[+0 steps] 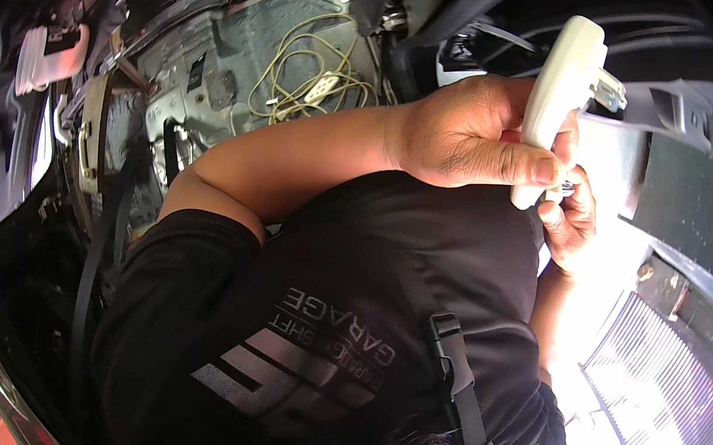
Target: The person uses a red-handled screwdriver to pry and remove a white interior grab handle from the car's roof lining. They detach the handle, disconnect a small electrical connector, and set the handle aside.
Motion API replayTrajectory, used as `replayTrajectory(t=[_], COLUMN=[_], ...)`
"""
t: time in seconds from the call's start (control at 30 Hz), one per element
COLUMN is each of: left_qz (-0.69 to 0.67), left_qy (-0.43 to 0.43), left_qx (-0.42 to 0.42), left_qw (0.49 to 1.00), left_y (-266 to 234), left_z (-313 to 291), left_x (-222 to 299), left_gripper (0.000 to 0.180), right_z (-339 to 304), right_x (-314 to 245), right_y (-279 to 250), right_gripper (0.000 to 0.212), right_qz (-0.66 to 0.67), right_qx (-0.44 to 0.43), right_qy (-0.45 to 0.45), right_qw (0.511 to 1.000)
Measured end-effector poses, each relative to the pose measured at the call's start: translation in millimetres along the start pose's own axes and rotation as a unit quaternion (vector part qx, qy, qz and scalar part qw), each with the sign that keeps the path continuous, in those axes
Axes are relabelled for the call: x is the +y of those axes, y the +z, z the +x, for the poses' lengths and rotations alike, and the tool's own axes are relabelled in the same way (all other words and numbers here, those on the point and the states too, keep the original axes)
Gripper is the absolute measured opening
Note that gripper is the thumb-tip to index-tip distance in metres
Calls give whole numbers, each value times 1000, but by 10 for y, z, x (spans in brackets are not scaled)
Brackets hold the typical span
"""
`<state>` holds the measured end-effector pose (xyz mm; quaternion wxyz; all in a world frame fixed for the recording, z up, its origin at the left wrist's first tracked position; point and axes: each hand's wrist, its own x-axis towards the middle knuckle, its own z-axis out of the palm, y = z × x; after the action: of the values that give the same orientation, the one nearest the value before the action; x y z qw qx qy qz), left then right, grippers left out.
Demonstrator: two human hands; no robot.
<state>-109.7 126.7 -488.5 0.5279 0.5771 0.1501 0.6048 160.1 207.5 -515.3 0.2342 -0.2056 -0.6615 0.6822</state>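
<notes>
An off-white, rounded, oblong plastic car trim piece is held up at the upper right, tilted nearly on edge. Shiny metal clips stick out from its back. My left hand grips it, the thumb laid across the lower part and the other fingers mostly hidden behind. Beyond its lower end, my right hand has thumb and fingers closed around a small metal clip at the back of the piece. Strong light washes out part of the right hand and forearm.
A beige cable with a white socket block lies coiled on the bare metal car floor. At far left hangs a whitish plastic container. Dark door trim stands close beyond the trim piece. A ribbed light panel is at lower right.
</notes>
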Motion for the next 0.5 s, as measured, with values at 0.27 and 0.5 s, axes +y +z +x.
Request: replayTrajectory(t=[0.27, 0.5], left_qz=[416, 553], left_qy=[-464, -623], left_qx=[123, 240], left_qw=[773, 498], left_y=[-1679, -2416], left_z=[-1822, -3950], left_x=[525, -299], left_gripper=[30, 33], right_z=[106, 12], right_x=[-253, -253], right_y=[-186, -41], right_gripper=[49, 49], right_qz=[-108, -154], right_qx=[-61, 20], right_qy=[16, 127], right_qw=[992, 980])
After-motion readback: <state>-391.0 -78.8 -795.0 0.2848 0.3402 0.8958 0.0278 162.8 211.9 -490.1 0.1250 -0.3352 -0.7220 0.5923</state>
